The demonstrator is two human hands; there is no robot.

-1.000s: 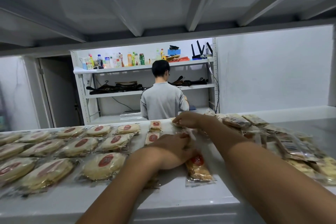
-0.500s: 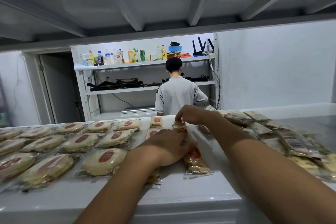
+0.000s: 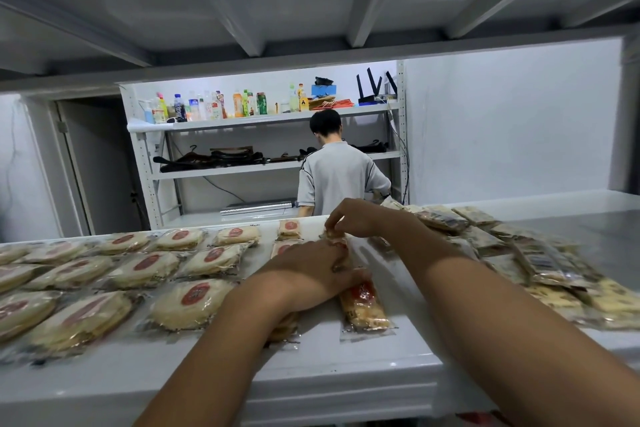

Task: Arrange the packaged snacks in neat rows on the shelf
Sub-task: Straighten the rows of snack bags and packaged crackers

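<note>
While the right hand [image 3: 356, 218] reaches to the back of the white shelf [image 3: 311, 367], its fingertips pinch the far end of a narrow snack pack [image 3: 335, 236], which lies flat just below them. Closer in, the left hand [image 3: 311, 269] lies palm down in the same column, its bent fingers touching the far end of the front pack [image 3: 363, 305]; whether they grip it or only press it cannot be told. That pack lies lengthwise, sticking out toward the shelf's front edge from under the fingers. Round snack packs [image 3: 190, 303] lie in rows to the left, and a loose pile of packs [image 3: 540, 263] lies to the right
</note>
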